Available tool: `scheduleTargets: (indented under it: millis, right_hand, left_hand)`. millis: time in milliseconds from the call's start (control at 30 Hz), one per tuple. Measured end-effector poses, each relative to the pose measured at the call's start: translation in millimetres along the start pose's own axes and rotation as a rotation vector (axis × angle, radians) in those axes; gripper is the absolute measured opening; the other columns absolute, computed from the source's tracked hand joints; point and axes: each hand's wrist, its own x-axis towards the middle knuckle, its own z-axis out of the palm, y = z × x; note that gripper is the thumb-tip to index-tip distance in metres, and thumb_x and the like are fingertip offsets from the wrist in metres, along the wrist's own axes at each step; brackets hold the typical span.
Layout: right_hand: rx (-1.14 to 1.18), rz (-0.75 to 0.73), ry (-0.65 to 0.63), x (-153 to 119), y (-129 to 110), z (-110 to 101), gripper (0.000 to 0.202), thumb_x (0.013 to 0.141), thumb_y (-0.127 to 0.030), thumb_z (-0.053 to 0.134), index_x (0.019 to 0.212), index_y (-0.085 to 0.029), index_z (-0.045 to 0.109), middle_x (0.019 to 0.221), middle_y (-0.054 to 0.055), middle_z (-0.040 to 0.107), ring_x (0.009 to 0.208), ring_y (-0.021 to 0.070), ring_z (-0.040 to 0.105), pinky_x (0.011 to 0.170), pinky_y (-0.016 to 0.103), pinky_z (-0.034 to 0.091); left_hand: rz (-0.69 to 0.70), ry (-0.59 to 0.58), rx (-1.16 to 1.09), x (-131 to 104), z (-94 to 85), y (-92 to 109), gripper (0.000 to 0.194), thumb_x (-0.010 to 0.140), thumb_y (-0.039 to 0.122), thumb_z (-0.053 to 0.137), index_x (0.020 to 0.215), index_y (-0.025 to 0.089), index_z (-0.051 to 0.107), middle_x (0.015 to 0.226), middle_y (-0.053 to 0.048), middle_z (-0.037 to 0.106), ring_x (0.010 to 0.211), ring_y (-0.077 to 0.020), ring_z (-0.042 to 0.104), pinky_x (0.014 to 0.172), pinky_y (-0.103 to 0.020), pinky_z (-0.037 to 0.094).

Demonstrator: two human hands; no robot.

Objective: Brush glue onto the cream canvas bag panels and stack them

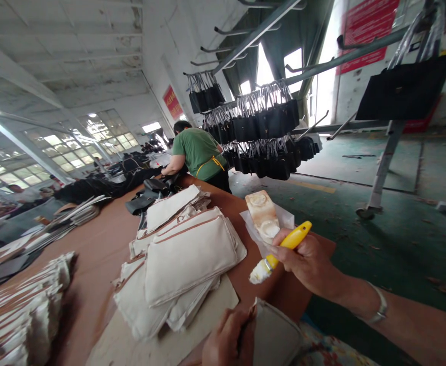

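Yellow-handled, one brush (289, 240) is grasped in the person's right hand (312, 262), its single head coated in white paste above the near edge of the brown surface (95, 259). The left hand (228, 338) is curled around the edge of one pale pouch (275, 335), low before the body. Just beyond the right hand, one stained container (261, 212) rests on one translucent sheet (287, 216). One stack of cream pouches (192, 256) spreads across the middle; its overlapping layers cannot be counted exactly. One more pile (26, 310) fills the near left corner. Beyond, one co-worker in green (200, 152) bends over the surface. One large black bag (402, 89) hangs at right.
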Motion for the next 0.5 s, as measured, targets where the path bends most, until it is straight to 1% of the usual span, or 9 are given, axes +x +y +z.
scheduleTargets:
  millis: [67, 100, 167, 233, 267, 300, 400, 433, 500]
  right_hand:
    - [0.001, -0.019, -0.083, 4, -8, 1, 0.019, 0.091, -0.034, 0.056, 0.080, -0.019, 0.056, 0.058, -0.003, 0.047, 0.053, 0.0131, 0.043, 0.052, 0.024, 0.037]
    - [0.004, -0.024, -0.147, 5, -11, 2, 0.018, 0.091, -0.032, 0.055, 0.080, -0.019, 0.056, 0.060, -0.003, 0.049, 0.055, 0.0132, 0.045, 0.053, 0.024, 0.038]
    - [-0.018, -0.037, -0.311, 6, -17, 4, 0.015, 0.090, -0.027, 0.055, 0.078, -0.019, 0.055, 0.065, -0.002, 0.053, 0.058, 0.0133, 0.048, 0.056, 0.023, 0.039]
    - [-0.088, -0.068, -0.444, 7, -23, 3, 0.013, 0.086, -0.023, 0.056, 0.074, -0.019, 0.053, 0.065, -0.002, 0.054, 0.058, 0.0130, 0.048, 0.056, 0.024, 0.038]
    - [-0.125, -0.087, -0.474, 8, -26, 1, 0.013, 0.085, -0.022, 0.056, 0.073, -0.019, 0.053, 0.064, -0.002, 0.054, 0.057, 0.0127, 0.048, 0.056, 0.024, 0.037]
    - [-0.154, -0.102, -0.478, 9, -29, -2, 0.013, 0.085, -0.022, 0.056, 0.072, -0.019, 0.052, 0.063, -0.003, 0.053, 0.056, 0.0126, 0.047, 0.055, 0.024, 0.037]
    - [-0.158, -0.111, -0.398, 13, -36, -4, 0.014, 0.087, -0.023, 0.054, 0.073, -0.019, 0.052, 0.063, -0.002, 0.054, 0.057, 0.0137, 0.049, 0.056, 0.024, 0.039]
    - [-0.142, -0.109, -0.392, 13, -36, -2, 0.014, 0.087, -0.023, 0.053, 0.074, -0.019, 0.052, 0.064, -0.002, 0.055, 0.058, 0.0141, 0.050, 0.056, 0.024, 0.039]
    - [-0.135, -0.106, -0.458, 9, -34, 2, 0.011, 0.087, -0.022, 0.055, 0.076, -0.020, 0.053, 0.066, -0.001, 0.057, 0.058, 0.0148, 0.051, 0.056, 0.025, 0.041]
  left_hand:
    - [0.100, 0.036, 0.063, -4, 5.2, -3, 0.030, 0.093, 0.045, 0.048, 0.093, 0.028, 0.073, 0.077, -0.004, 0.070, 0.070, -0.0143, 0.069, 0.065, -0.019, 0.049]
    - [0.139, 0.046, 0.096, -5, 6.9, -4, 0.029, 0.094, 0.043, 0.047, 0.096, 0.029, 0.073, 0.079, -0.004, 0.071, 0.072, -0.0145, 0.069, 0.066, -0.019, 0.049]
    - [0.187, 0.049, 0.158, -7, 8.1, -5, 0.025, 0.094, 0.039, 0.049, 0.100, 0.030, 0.071, 0.080, -0.003, 0.072, 0.072, -0.0143, 0.069, 0.065, -0.019, 0.049]
    - [0.208, 0.031, 0.200, -8, 7.0, -4, 0.021, 0.093, 0.036, 0.051, 0.098, 0.029, 0.071, 0.078, -0.003, 0.071, 0.070, -0.0140, 0.069, 0.063, -0.019, 0.048]
    - [0.212, 0.016, 0.211, -7, 5.9, -3, 0.020, 0.093, 0.036, 0.052, 0.097, 0.029, 0.070, 0.077, -0.002, 0.071, 0.070, -0.0138, 0.069, 0.063, -0.019, 0.048]
    - [0.215, 0.002, 0.218, -7, 4.8, -2, 0.019, 0.093, 0.035, 0.052, 0.096, 0.028, 0.070, 0.076, -0.002, 0.071, 0.071, -0.0137, 0.069, 0.063, -0.019, 0.048]
    - [0.212, -0.022, 0.248, -4, 3.2, 1, 0.021, 0.094, 0.034, 0.050, 0.096, 0.026, 0.069, 0.075, -0.003, 0.070, 0.070, -0.0134, 0.069, 0.063, -0.018, 0.048]
    - [0.210, -0.020, 0.265, -4, 3.4, 1, 0.022, 0.094, 0.034, 0.049, 0.096, 0.027, 0.069, 0.075, -0.003, 0.070, 0.069, -0.0135, 0.069, 0.062, -0.019, 0.048]
    - [0.196, -0.011, 0.313, -3, 4.5, 3, 0.023, 0.094, 0.033, 0.047, 0.092, 0.027, 0.070, 0.072, -0.003, 0.069, 0.066, -0.0139, 0.069, 0.060, -0.020, 0.049]
